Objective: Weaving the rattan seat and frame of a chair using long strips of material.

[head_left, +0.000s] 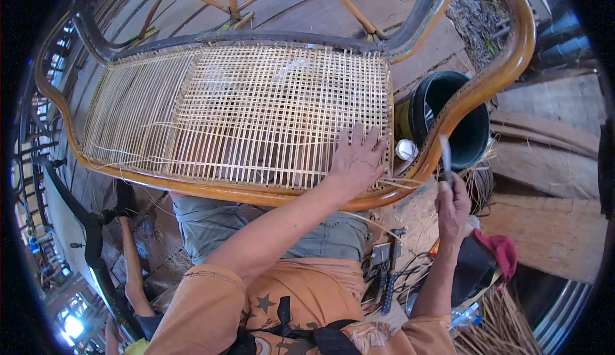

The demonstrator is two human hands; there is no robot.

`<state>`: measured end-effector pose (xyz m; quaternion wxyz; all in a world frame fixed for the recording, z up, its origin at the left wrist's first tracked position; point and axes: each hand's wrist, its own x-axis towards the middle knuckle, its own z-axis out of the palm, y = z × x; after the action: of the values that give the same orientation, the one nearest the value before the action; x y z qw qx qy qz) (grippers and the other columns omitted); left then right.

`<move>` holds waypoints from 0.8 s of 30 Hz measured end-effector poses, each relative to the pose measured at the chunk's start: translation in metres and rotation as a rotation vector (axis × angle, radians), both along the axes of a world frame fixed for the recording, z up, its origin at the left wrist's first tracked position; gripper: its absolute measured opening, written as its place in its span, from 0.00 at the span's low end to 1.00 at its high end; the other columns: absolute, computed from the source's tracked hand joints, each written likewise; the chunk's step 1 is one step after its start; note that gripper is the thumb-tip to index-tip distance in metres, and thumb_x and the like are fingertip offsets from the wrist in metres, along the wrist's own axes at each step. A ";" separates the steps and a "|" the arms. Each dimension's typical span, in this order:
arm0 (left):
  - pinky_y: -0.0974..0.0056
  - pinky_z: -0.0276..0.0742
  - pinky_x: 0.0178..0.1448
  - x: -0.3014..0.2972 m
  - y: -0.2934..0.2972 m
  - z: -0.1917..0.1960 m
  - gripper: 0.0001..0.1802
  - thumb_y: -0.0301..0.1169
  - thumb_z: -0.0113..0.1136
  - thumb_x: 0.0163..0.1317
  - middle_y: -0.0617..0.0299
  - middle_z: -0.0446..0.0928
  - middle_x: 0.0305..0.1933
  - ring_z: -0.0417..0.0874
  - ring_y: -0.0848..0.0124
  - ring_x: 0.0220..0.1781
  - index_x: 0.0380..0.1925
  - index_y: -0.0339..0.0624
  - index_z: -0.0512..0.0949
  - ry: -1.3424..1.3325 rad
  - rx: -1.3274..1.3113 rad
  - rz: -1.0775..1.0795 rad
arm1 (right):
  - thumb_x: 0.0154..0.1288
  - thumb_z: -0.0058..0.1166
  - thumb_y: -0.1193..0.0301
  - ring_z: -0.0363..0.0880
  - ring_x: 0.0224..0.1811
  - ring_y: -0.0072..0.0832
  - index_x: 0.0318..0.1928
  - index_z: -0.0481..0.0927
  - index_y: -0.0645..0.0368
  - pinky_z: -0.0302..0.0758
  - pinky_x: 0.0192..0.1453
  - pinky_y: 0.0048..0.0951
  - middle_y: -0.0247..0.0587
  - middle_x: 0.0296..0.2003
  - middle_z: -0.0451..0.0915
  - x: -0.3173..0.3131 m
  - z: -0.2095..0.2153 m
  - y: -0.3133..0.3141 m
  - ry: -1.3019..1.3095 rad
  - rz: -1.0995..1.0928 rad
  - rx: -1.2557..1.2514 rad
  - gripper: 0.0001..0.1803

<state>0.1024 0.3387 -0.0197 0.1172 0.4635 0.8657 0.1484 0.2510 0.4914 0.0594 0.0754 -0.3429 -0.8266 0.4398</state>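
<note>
A rattan bench or chair frame [256, 196] lies across my lap, its rods orange-brown and varnished. Pale cane strips are woven over it into an open-mesh panel [269, 92]; toward the left the strips run mostly one way. My left hand [360, 156] rests flat near the panel's right end, fingers spread on the weave. Over to the right, my right hand [452, 204] is closed round a knife [446, 156] with its blade pointing up. Loose cane ends [403, 181] stick out between the two hands, past the frame's curved corner.
Beyond the right rail stands a dark bucket [473, 138], beside a white round object [406, 150]. A dark-handled tool [389, 278] lies by my right thigh, near a red and black bag or cloth [487, 255]. Cane scraps [500, 323] heap at lower right. Another person's arm [132, 265] shows at left.
</note>
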 end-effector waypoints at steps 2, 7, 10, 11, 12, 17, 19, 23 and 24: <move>0.42 0.53 0.65 0.001 0.001 0.001 0.29 0.49 0.52 0.59 0.54 0.60 0.65 0.57 0.49 0.67 0.57 0.47 0.69 -0.003 -0.008 -0.008 | 0.68 0.48 0.62 0.66 0.21 0.15 0.40 0.74 0.61 0.63 0.24 0.17 0.27 0.23 0.68 0.023 -0.005 -0.009 0.215 -0.420 -0.192 0.14; 0.43 0.53 0.66 -0.002 -0.021 0.024 0.30 0.48 0.50 0.60 0.51 0.61 0.64 0.60 0.49 0.66 0.57 0.41 0.68 0.056 0.151 0.077 | 0.65 0.51 0.65 0.75 0.36 0.30 0.45 0.76 0.63 0.71 0.42 0.30 0.41 0.32 0.76 0.107 -0.105 -0.020 -0.047 -0.415 0.229 0.15; 0.50 0.62 0.61 -0.005 -0.062 0.041 0.21 0.36 0.57 0.57 0.51 0.69 0.56 0.68 0.51 0.58 0.48 0.35 0.73 -0.005 0.380 0.097 | 0.62 0.53 0.66 0.75 0.42 0.41 0.47 0.76 0.62 0.70 0.47 0.34 0.49 0.37 0.75 0.137 -0.110 -0.035 -0.205 -0.374 0.305 0.16; 0.52 0.65 0.58 -0.003 -0.080 0.044 0.18 0.33 0.57 0.57 0.51 0.71 0.52 0.70 0.52 0.54 0.45 0.34 0.74 -0.063 0.383 0.103 | 0.61 0.53 0.66 0.74 0.42 0.42 0.47 0.75 0.61 0.70 0.48 0.35 0.50 0.37 0.75 0.140 -0.112 -0.036 -0.250 -0.324 0.358 0.16; 0.53 0.67 0.56 0.001 -0.097 0.047 0.15 0.29 0.58 0.56 0.52 0.73 0.49 0.73 0.53 0.51 0.43 0.34 0.74 -0.121 0.384 0.112 | 0.59 0.54 0.66 0.73 0.43 0.44 0.47 0.75 0.60 0.69 0.49 0.36 0.50 0.37 0.74 0.143 -0.114 -0.035 -0.296 -0.270 0.411 0.17; 0.56 0.68 0.57 0.030 -0.160 0.067 0.13 0.25 0.56 0.56 0.51 0.75 0.47 0.74 0.55 0.50 0.43 0.35 0.76 -0.111 0.341 0.148 | 0.58 0.54 0.69 0.72 0.46 0.44 0.47 0.75 0.61 0.68 0.53 0.38 0.50 0.41 0.74 0.160 -0.125 -0.038 -0.329 -0.247 0.566 0.16; 0.59 0.68 0.58 0.043 -0.183 0.067 0.11 0.23 0.54 0.58 0.51 0.75 0.49 0.75 0.57 0.52 0.42 0.35 0.76 -0.135 0.377 0.213 | 0.59 0.53 0.70 0.71 0.47 0.44 0.47 0.75 0.61 0.67 0.53 0.38 0.50 0.42 0.74 0.167 -0.111 -0.041 -0.263 -0.289 0.579 0.15; 0.61 0.69 0.58 0.065 -0.204 0.063 0.11 0.22 0.53 0.60 0.51 0.75 0.48 0.76 0.59 0.51 0.42 0.34 0.76 -0.320 0.453 0.320 | 0.62 0.50 0.73 0.74 0.43 0.42 0.43 0.76 0.62 0.70 0.49 0.36 0.48 0.38 0.75 0.185 -0.075 -0.064 -0.150 -0.393 0.491 0.10; 0.63 0.70 0.57 0.068 -0.206 0.061 0.10 0.22 0.52 0.60 0.51 0.76 0.47 0.77 0.60 0.50 0.42 0.33 0.76 -0.373 0.438 0.330 | 0.62 0.49 0.73 0.75 0.40 0.42 0.41 0.77 0.61 0.71 0.47 0.35 0.48 0.36 0.76 0.187 -0.070 -0.076 -0.143 -0.408 0.417 0.08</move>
<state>0.1702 0.1327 0.0411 0.1454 0.2959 0.8403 0.4303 0.4382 0.4155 -0.0109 0.1726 -0.5091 -0.8163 0.2113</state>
